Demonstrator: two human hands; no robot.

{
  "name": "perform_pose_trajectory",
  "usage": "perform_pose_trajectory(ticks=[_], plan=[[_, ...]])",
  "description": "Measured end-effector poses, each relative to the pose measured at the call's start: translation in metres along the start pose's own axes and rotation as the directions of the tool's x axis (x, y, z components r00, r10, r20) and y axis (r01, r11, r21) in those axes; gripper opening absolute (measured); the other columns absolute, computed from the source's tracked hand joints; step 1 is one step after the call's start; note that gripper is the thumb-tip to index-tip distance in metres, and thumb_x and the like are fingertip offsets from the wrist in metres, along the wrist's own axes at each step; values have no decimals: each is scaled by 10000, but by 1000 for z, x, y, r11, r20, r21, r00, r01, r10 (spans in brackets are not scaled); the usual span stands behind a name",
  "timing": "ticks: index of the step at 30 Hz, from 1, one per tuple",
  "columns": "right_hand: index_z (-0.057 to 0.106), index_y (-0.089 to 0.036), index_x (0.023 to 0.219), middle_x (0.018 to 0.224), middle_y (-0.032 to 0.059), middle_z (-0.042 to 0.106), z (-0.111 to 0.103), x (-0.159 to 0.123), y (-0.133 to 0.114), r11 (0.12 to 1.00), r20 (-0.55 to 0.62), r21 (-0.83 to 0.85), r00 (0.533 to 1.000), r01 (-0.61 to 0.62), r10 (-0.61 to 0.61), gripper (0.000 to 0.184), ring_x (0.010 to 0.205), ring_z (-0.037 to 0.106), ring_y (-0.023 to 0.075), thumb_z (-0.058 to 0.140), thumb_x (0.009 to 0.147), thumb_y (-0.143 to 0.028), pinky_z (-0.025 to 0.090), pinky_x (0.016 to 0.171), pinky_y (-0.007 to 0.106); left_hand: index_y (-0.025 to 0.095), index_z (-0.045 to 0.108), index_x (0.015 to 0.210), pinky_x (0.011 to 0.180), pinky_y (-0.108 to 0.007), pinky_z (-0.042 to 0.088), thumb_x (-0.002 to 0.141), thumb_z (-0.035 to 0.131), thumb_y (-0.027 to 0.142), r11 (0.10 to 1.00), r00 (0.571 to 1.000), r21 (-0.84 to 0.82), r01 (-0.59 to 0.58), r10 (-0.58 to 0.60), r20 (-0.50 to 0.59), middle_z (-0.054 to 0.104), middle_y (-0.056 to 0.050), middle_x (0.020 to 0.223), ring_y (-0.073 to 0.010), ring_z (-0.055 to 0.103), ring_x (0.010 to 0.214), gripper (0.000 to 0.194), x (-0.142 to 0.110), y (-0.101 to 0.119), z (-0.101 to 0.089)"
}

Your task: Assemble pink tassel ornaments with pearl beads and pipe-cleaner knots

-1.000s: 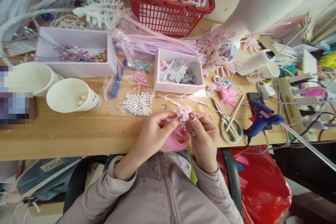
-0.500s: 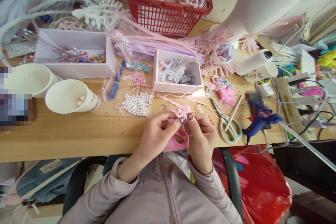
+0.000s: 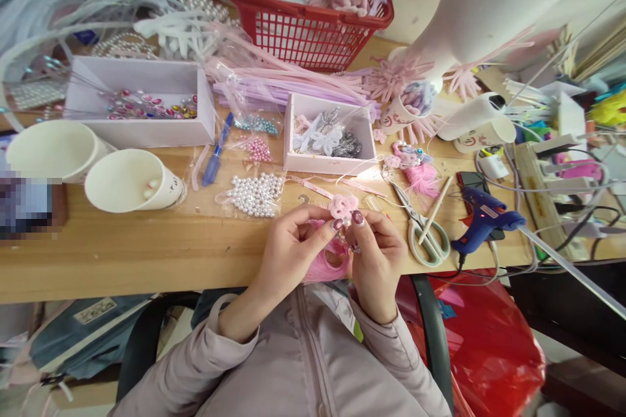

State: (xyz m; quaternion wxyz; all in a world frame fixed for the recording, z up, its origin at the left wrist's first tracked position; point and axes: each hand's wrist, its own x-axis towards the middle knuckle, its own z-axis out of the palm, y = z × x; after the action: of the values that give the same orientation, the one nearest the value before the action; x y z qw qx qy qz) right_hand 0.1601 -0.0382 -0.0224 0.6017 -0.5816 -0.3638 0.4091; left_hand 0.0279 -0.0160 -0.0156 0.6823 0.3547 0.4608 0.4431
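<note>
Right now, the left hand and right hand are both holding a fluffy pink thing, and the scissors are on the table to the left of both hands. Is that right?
Not quite: the head view shows the scissors on the table to the right of both hands. The left hand and right hand are both holding a fluffy pink thing.
</note>
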Motion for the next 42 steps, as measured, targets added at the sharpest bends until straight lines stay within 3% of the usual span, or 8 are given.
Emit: perform_pose_trajectory(ticks=[9,21,28,35,42], plan=[[783,-233,819,746,8,743,2,1,-6,999,0,-29,1000,17,-17,203,649,636,151,784,861,-431,510,650,287,176,755,863,622,-224,503,838,765,303,994,994,25,-105,105,-27,700,-29,866,-142,646,740,130,0,2,4],[778,-235,832,629,-42,621,-1,1,-5,998,60,44,998,-38,35,175,529,474,97,761,872,-405,434,562,247,189,747,872,615,-224,493,831,750,299,998,999,-38,-53,52,-3,678,-15,826,-146,647,752,118,1,2,4],[762,-223,821,632,-34,633,0,1,-6,998,36,43,998,-52,50,175,523,488,103,765,862,-393,423,528,249,185,749,850,655,-234,516,814,759,299,998,998,-21,-56,56,-15,693,-19,855,-155,658,782,120,3,1,4],[780,-236,832,693,-5,692,0,2,-3,998,33,31,998,-47,46,200,613,595,140,788,837,-435,507,638,288,184,782,855,743,-245,564,780,804,310,981,999,-189,30,-27,21,772,-22,858,-146,698,775,148,4,-1,3],[786,-246,826,724,-9,722,-2,2,-1,998,29,40,998,-52,51,167,636,621,136,786,857,-410,516,664,279,192,786,918,585,-254,510,717,863,365,990,990,30,138,-138,11,779,-43,815,-161,673,661,276,2,8,-7]])
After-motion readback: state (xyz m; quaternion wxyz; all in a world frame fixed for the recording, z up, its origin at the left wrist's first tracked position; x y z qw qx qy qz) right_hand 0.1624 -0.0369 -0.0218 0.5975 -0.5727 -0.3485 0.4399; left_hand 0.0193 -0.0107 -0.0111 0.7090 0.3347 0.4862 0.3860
